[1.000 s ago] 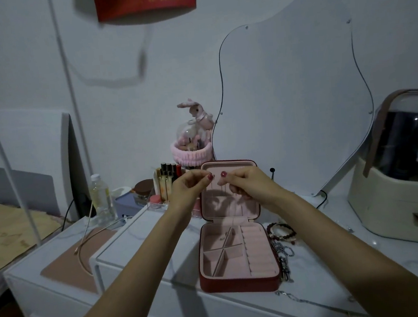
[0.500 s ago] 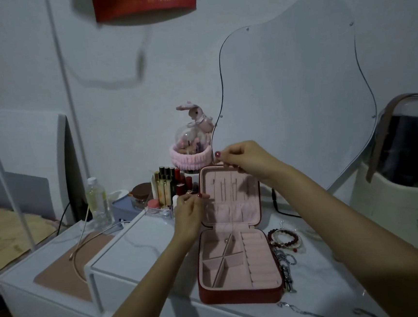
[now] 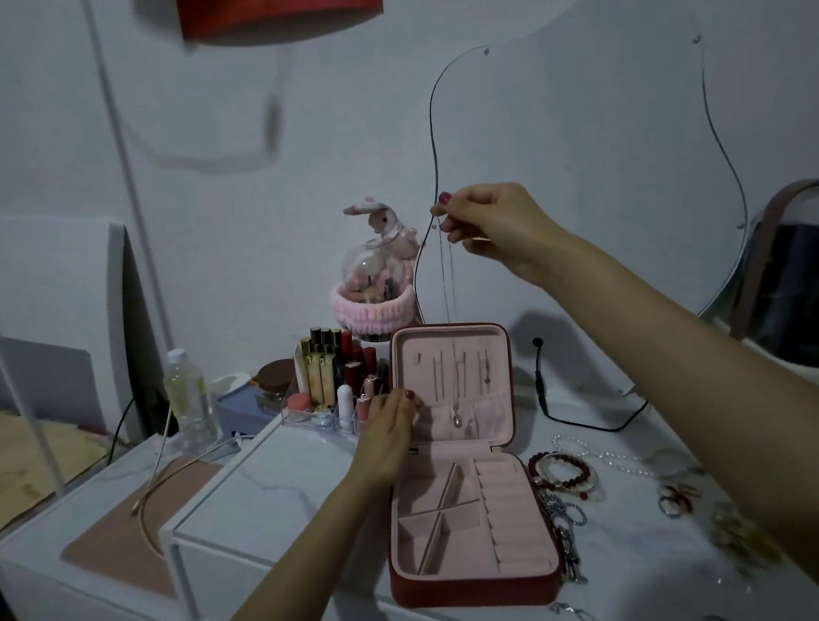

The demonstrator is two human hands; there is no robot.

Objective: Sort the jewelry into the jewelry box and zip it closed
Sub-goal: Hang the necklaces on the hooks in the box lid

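Red on the outside and lined in pink, the jewelry box (image 3: 470, 518) lies open on the white dresser top (image 3: 274, 490), its lid standing upright at the back. The right hand (image 3: 489, 226) is raised well above the lid, pinching the top of a thin necklace (image 3: 448, 307) between thumb and fingertips; the chain hangs straight down in front of the lid's lining, and its small pendant sits low, at the lid's pocket. The left hand (image 3: 388, 433) rests against the left edge of the lid with its fingers fairly straight, gripping nothing that can be made out. In the base of the box, the divided compartments on the left and the ring rolls on the right look bare. Just right of the box lie a dark red bead bracelet (image 3: 563, 475), a silvery chain (image 3: 566, 534), a pale bead strand (image 3: 603, 452) and some rings (image 3: 676, 497). A tray of cosmetics (image 3: 334, 381) stands behind the left hand.
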